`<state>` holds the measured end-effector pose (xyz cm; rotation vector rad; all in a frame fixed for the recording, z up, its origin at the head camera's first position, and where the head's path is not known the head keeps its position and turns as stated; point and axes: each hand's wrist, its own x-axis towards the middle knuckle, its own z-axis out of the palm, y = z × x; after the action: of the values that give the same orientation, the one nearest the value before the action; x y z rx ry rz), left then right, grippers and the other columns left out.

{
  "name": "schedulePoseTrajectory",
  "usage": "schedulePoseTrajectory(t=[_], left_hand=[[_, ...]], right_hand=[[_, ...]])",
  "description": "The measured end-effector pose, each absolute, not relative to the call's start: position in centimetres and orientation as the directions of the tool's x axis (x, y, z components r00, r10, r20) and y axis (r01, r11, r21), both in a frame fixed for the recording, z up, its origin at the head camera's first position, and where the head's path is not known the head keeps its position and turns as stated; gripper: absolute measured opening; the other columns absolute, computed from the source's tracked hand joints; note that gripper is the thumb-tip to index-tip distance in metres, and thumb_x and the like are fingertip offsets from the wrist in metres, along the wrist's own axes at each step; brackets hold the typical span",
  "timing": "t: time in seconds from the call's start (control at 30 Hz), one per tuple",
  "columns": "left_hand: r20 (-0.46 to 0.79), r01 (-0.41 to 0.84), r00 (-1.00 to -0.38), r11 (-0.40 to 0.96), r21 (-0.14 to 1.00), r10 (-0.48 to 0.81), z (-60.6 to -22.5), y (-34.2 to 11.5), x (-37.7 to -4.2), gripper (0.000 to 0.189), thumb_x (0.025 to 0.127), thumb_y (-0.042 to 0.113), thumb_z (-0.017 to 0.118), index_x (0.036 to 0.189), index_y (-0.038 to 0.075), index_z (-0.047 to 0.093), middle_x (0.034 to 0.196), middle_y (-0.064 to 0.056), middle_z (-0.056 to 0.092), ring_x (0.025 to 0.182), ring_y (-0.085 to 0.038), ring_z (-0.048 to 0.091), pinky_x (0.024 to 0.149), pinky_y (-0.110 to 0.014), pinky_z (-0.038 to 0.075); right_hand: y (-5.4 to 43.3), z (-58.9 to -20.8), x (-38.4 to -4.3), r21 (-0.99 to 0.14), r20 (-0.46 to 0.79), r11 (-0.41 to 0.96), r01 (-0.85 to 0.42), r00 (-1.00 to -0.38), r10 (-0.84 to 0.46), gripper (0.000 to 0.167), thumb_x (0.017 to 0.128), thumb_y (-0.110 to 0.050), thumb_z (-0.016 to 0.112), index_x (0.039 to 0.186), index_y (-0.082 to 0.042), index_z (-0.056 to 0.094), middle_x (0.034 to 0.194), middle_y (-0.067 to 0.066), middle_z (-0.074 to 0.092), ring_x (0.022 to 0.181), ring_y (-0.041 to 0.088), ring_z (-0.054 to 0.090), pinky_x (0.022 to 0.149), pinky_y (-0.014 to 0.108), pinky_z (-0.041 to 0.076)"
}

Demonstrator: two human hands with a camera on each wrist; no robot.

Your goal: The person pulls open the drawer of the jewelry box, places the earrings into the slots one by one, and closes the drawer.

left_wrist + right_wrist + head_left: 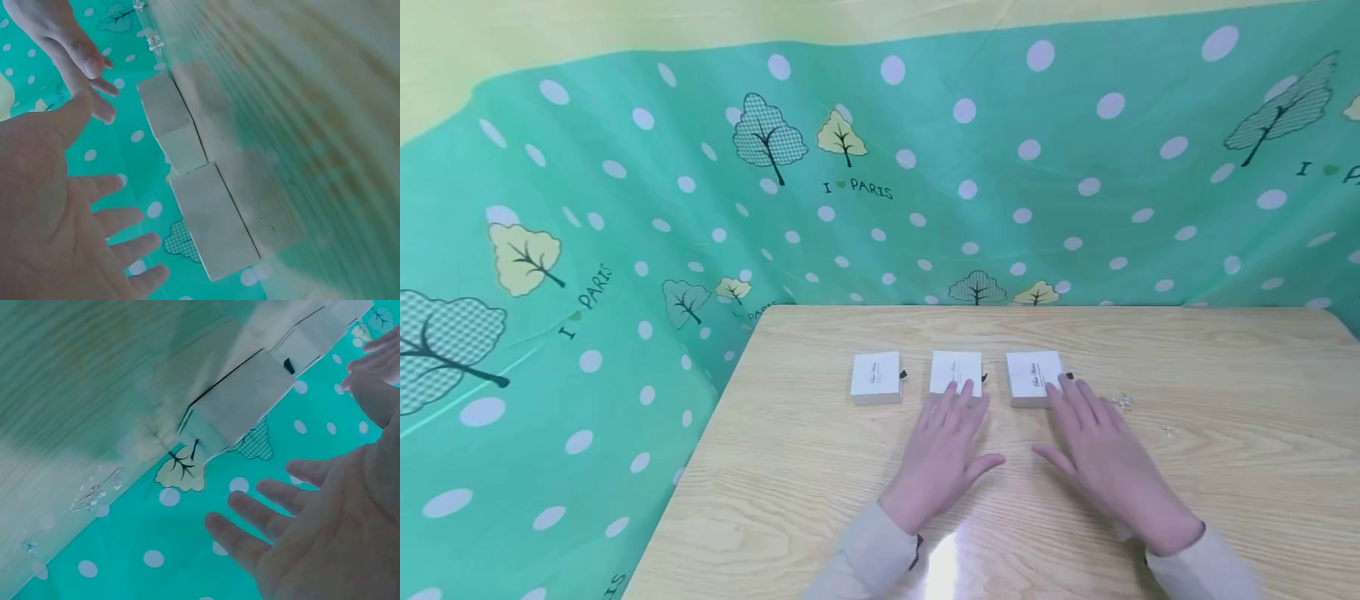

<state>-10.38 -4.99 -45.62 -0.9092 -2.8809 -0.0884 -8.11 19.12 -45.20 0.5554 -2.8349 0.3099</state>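
Three small white boxes stand in a row on the table: a left box (876, 372), a middle box (955, 367) and a right box (1030, 372). Each has dark lettering on its lid and a black tab at its right side. My left hand (940, 454) is held flat with fingers spread, its fingertips overlapping the front of the middle box in the head view. Likewise flat and spread, my right hand (1105, 458) overlaps the right box's front corner. Both palms (37, 219) look bare in the wrist views, and neither hand holds anything.
Small clear, shiny pieces (1122, 401) lie right of the right box, with another tiny piece (1168, 431) farther right. The wooden table (775, 467) ends at a green dotted cloth (925, 233) hanging behind and along the left.
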Motion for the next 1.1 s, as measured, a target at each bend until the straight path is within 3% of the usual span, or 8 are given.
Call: schedulePoseTrajectory(t=[0.3,0.9,1.1], left_hand=[[0.133,0.634,-0.771,0.769,0.075,0.623,-45.5,-3.8,-11.7,0.074,0.098,0.059,0.045,0.158,0.019,0.026,0.163,-0.011,0.025,0.148,-0.031,0.027,0.120,-0.048,0.025],[0.118,0.665,-0.743,0.746,0.027,0.658,-45.8,-1.0,-14.0,0.074,0.097,0.060,0.045,0.156,0.019,0.029,0.160,-0.010,0.032,0.145,-0.028,0.035,0.119,-0.043,0.030],[0.112,0.664,-0.744,0.748,0.014,0.659,-45.6,-0.3,-14.9,0.077,0.096,0.059,0.049,0.156,0.016,0.029,0.158,-0.011,0.035,0.144,-0.028,0.037,0.118,-0.042,0.031]], right_hand=[[20.0,-45.6,-9.3,-0.234,0.237,0.907,-0.349,-0.926,-0.295,0.080,0.096,-0.046,0.059,0.150,0.006,0.029,0.154,0.030,0.030,0.136,0.051,0.035,0.105,0.070,0.033],[20.0,-45.0,-11.3,-0.299,0.181,0.893,-0.336,-0.939,-0.293,0.083,0.099,-0.043,0.056,0.148,0.015,0.023,0.149,0.038,0.031,0.133,0.056,0.035,0.108,0.067,0.032],[19.5,-44.5,-12.3,-0.269,0.189,0.894,-0.358,-0.930,-0.315,0.084,0.098,-0.039,0.060,0.144,0.021,0.025,0.146,0.041,0.033,0.133,0.056,0.037,0.109,0.063,0.034]])
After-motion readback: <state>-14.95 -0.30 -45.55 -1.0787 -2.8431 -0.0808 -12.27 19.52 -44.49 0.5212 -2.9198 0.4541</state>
